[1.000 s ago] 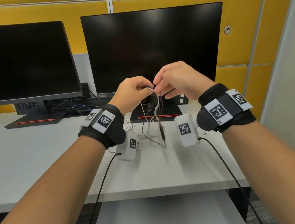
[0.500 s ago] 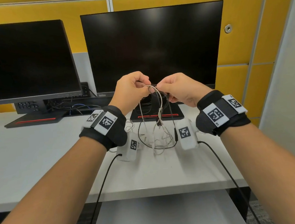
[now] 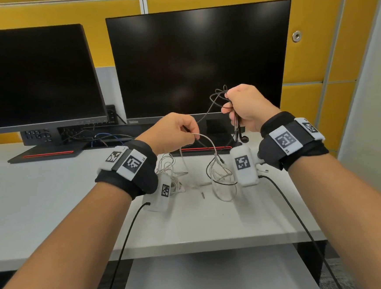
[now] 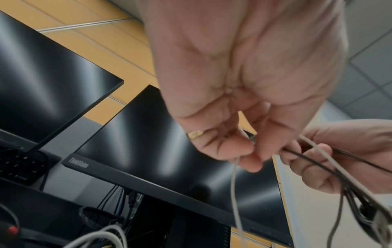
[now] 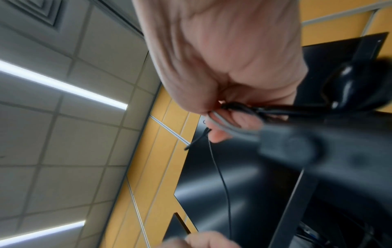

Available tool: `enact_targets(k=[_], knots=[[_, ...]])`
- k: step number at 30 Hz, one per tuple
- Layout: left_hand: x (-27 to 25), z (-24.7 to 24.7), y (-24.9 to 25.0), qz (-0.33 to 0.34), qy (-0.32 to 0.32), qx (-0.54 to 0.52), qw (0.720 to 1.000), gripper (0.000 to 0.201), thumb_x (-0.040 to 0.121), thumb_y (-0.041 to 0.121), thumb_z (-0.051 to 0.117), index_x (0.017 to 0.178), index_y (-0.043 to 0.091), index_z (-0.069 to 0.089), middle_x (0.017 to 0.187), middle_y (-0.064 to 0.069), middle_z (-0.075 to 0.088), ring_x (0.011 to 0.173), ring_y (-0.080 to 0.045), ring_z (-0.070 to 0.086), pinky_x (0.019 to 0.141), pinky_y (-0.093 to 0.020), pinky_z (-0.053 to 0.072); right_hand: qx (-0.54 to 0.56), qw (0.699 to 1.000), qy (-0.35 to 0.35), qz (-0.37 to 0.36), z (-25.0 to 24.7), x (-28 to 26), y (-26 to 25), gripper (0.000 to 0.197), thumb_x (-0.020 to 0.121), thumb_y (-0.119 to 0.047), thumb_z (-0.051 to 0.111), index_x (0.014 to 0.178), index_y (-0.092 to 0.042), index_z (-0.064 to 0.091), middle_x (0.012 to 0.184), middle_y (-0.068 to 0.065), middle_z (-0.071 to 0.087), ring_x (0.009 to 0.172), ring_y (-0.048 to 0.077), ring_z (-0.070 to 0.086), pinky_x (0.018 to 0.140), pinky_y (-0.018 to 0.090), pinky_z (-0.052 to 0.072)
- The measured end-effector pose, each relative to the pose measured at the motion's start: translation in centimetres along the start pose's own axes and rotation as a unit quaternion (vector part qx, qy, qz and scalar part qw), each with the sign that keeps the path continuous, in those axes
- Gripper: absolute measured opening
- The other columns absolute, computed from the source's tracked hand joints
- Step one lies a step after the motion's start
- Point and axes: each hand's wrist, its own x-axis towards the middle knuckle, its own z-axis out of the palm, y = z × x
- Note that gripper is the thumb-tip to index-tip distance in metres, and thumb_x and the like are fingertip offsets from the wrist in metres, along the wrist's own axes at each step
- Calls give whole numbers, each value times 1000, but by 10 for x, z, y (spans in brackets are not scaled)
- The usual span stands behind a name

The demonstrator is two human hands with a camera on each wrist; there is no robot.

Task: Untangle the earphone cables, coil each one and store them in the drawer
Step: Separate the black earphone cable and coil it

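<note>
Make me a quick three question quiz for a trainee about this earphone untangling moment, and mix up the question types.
1. True or false: the right hand holds the black earphone cable higher than the left hand holds the white earphone cable.
2. Multiple choice: the loose white cable bundle beside the left wrist lies A) on the desk, B) inside a drawer, C) over the monitor.
3. Fill in: a black strand runs taut from the right hand across to the ____ hand.

Key: 1 true; 2 A; 3 left.
</note>
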Motion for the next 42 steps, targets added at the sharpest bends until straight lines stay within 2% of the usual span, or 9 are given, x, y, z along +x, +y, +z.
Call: enact_targets(k=[7,10,13,16,20,28,34,38,42], knots=[[0,-5,0,7,22,51,998,25,92,4,58,81,22,73,116,7,60,102,-4,54,74,-4,39,79,996,29,-36,-8,-1,-19,23,101,-14,33,116,-18,50,71,1,49,51,7,42,47,18,38],[-1,-7,1,-33,-42,92,994,24,92,4,57,91,22,74,111,3,64,102,-12,57,74,-11,41,96,993,11,-64,-9,-5,-27,22,102,-16,31,120,-15,45,86,7,63,62,13,64,55,23,52],[-2,-5,2,-84,-162,184,966,34,90,15,64,123,23,64,123,1,61,106,-17,55,89,-26,41,129,986,-37,-99,-9,-8,-35,23,104,-15,29,123,-13,42,100,14,68,81,23,74,72,32,61],[-2,-3,5,-85,-151,152,973,54,90,37,63,139,23,48,136,2,54,120,-19,51,102,-33,38,149,978,-81,-124,-6,-12,-43,23,104,-14,30,123,-11,43,103,16,68,87,26,74,77,36,61],[3,5,17,-59,-60,69,994,41,95,45,52,127,21,57,116,7,59,108,-12,54,90,-25,40,166,968,-113,-151,-2,-15,-49,19,106,-16,29,117,-13,44,104,16,70,91,27,73,82,41,59],[8,21,7,-59,-82,111,989,15,93,21,60,101,15,71,76,9,64,70,-3,61,60,-8,42,196,958,-58,-201,-10,-15,-61,19,107,-19,28,113,-15,46,111,11,69,97,23,71,83,38,59],[8,22,2,-104,3,38,994,9,91,19,64,87,17,57,77,-2,72,72,-11,70,69,-21,56,136,971,13,-198,-13,-16,-66,17,104,-17,33,107,-15,50,65,-1,53,56,12,55,53,25,44],[8,22,0,-101,12,20,995,8,91,20,65,84,16,63,76,1,71,68,-3,67,61,-14,52,194,961,-53,-190,-11,-23,-64,18,105,-18,30,108,-15,48,90,8,71,84,22,73,79,35,58],[7,22,-4,-83,39,28,995,11,90,23,65,82,16,65,78,3,68,72,-8,65,65,-18,54,90,967,-40,-234,-8,-22,-62,17,105,-21,34,100,-23,50,110,-2,70,110,16,63,99,42,44]])
